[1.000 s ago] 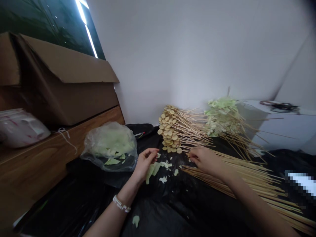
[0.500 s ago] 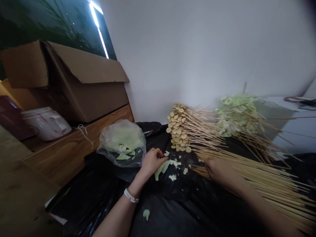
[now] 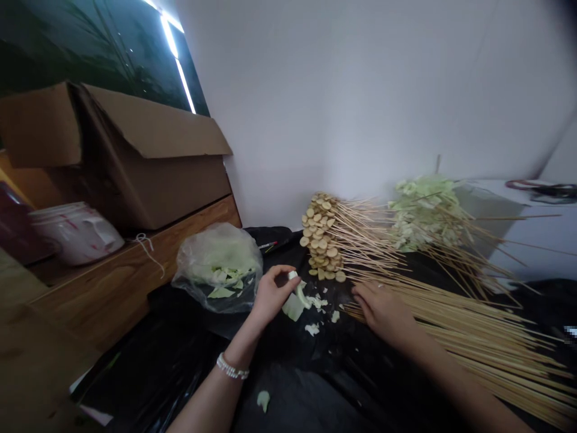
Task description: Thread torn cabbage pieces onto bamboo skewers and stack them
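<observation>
Two bare hands are working over a black plastic sheet (image 3: 148, 373), among torn cabbage scraps (image 3: 313, 304).

The left hand (image 3: 270, 294) is curling closed, its thumb and fingers pinching a small pale cabbage piece (image 3: 293, 275), partly hidden by the fingertips. The right hand (image 3: 383, 310) is resting on the thin bamboo skewers (image 3: 473, 337) fanned across the right side, its fingers slightly apart; whether they are gripping any skewer is hard to make out. Near the far edge, skewers are carrying stacked round slices (image 3: 320, 240) and leafy cabbage (image 3: 424, 213). A crumpled clear plastic bag (image 3: 219, 267) of cabbage is sitting just left of the left hand.
</observation>
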Action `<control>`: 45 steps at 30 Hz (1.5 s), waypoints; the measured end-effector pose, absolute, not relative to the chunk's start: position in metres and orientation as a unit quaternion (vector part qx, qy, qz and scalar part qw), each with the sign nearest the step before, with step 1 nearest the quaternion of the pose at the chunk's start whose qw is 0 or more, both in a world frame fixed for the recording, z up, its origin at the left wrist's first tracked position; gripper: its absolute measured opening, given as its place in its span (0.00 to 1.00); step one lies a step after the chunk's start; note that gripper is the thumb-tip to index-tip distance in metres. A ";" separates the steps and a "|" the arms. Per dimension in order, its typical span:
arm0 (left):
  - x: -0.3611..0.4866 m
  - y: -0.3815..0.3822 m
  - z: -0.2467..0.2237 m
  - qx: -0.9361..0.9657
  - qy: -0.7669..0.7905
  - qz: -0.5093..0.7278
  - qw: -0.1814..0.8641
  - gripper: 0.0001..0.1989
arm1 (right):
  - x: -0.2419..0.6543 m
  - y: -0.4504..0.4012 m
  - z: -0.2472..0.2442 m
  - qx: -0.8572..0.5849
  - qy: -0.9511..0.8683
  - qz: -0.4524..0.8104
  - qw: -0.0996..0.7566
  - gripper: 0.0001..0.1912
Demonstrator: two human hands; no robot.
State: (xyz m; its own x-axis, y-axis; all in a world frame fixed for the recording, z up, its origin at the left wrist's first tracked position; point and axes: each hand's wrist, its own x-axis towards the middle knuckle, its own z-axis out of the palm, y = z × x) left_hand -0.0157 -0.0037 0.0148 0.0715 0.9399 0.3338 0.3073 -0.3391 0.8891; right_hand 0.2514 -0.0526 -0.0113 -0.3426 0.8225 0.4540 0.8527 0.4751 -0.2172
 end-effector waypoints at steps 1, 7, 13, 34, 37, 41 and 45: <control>-0.012 -0.006 0.015 0.616 0.437 0.510 0.411 0.15 | 0.248 -0.054 -0.010 -0.505 -0.811 0.007 0.294 0.12; 0.012 -0.024 0.010 0.442 0.281 0.526 0.670 0.20 | 0.222 -0.067 -0.004 -0.492 -0.709 0.304 0.403 0.17; 0.023 -0.033 0.005 0.481 0.245 0.521 0.661 0.19 | 0.202 -0.073 -0.009 -0.434 -0.612 0.520 0.409 0.28; 0.024 -0.035 0.002 0.522 0.315 0.458 0.647 0.19 | 0.199 -0.072 -0.016 -0.451 -0.556 0.566 0.409 0.39; 0.023 -0.036 0.003 0.519 0.323 0.454 0.649 0.20 | 0.200 -0.073 -0.012 -0.436 -0.555 0.579 0.408 0.37; 0.022 -0.036 0.004 0.519 0.324 0.446 0.653 0.22 | 0.201 -0.075 -0.005 -0.413 -0.559 0.592 0.408 0.35; 0.020 -0.035 0.003 0.520 0.320 0.441 0.658 0.22 | 0.200 -0.076 0.000 -0.413 -0.543 0.603 0.412 0.33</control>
